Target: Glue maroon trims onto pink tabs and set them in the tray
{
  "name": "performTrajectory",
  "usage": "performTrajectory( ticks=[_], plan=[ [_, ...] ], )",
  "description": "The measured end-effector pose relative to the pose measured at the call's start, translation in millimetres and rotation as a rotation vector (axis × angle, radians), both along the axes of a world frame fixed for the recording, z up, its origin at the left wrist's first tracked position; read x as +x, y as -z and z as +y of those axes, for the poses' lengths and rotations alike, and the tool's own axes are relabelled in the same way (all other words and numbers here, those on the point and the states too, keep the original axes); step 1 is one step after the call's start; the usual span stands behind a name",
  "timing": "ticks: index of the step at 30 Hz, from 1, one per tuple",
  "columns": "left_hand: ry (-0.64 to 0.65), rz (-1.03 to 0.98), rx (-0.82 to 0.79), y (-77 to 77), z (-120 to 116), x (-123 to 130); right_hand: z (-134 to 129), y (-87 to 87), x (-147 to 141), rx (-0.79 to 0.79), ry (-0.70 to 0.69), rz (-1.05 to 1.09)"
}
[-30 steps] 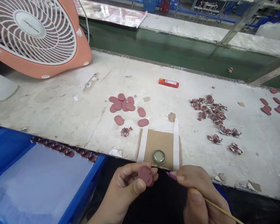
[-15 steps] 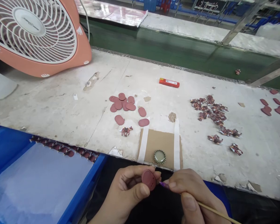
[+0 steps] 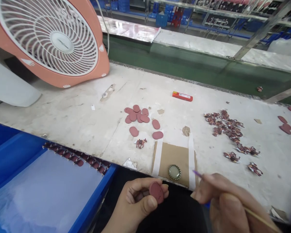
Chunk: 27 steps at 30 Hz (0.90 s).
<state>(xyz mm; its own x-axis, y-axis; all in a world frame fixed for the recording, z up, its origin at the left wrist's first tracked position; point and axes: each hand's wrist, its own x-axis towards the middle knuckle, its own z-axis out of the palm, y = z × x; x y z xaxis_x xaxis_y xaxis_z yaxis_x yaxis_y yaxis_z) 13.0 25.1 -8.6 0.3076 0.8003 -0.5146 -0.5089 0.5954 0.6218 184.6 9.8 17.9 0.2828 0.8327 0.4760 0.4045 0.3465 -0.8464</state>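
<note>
Left hand [image 3: 135, 202]: fingers pinching red disc [image 3: 156, 192] | right hand [image 3: 229, 204]: fingers gripping thin stick [image 3: 259, 217], purple tip up | bottle cap [image 3: 174, 172] on cardboard [image 3: 171, 153] | off cap: disc pile [image 3: 136, 116] 11 o'clock, figure heap [image 3: 229, 127] 2 o'clock, both on bench [image 3: 97, 123]

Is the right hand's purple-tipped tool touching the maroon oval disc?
No, a clear gap separates the purple-tipped tool from the disc in the left hand.

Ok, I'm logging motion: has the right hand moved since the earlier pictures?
Yes. Judged against the bottle cap, the right hand has moved right; its stick's purple tip, lower than the cap before, is now level with it.
</note>
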Motion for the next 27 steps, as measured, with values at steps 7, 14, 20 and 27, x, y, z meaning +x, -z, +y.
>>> performTrajectory(
  ticks=[7,14,20,27],
  plan=[
    [-0.094,0.04,0.036,1.4,-3,-21,87,-16.9,-16,-0.042,-0.195,-0.661],
    [-0.13,0.081,0.063,6.0,-8,-36,122,-2.9,-58,-0.175,-0.28,-1.053],
    [-0.14,0.034,0.083,7.2,-9,-43,108,-10.7,-50,-0.272,-0.29,-0.959],
    [-0.185,0.015,0.03,-4.3,-6,-36,54,-23.6,-26,-0.39,-0.33,-0.24]
  ],
)
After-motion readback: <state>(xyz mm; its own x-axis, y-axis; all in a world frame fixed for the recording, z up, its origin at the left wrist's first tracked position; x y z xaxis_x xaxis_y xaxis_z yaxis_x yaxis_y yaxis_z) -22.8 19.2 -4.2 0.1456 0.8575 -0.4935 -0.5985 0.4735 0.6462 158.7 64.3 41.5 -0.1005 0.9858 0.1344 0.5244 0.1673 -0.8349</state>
